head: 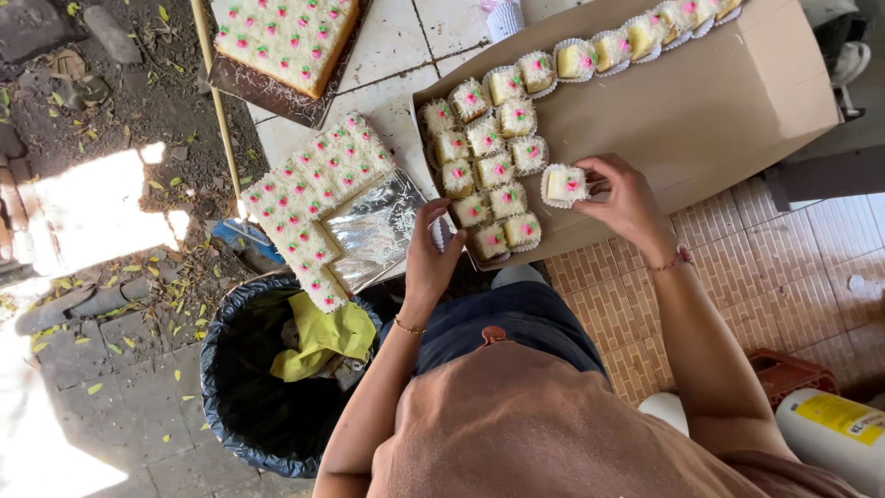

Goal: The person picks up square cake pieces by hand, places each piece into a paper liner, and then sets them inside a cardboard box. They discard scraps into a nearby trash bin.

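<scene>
Two hands at work: right hand [627, 198] pinches a cake square [564, 183] over the cardboard box [701, 111], beside filled rows. Left hand [431, 254] holds paper cups [441, 232]. Judged: setting-down step; next needs aligned lowering.

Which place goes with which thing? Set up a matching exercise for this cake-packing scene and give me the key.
Things:
1. Right hand
2. Left hand
3. Yellow-green cloth
4. Uncut decorated cake

Places:
A. In the black bin
B. At the top of the tiled table, on its own board
C. Holding a cake square in a paper cup over the cardboard box
D. At the edge of the foil board

Pairs: 1-C, 2-D, 3-A, 4-B
</scene>
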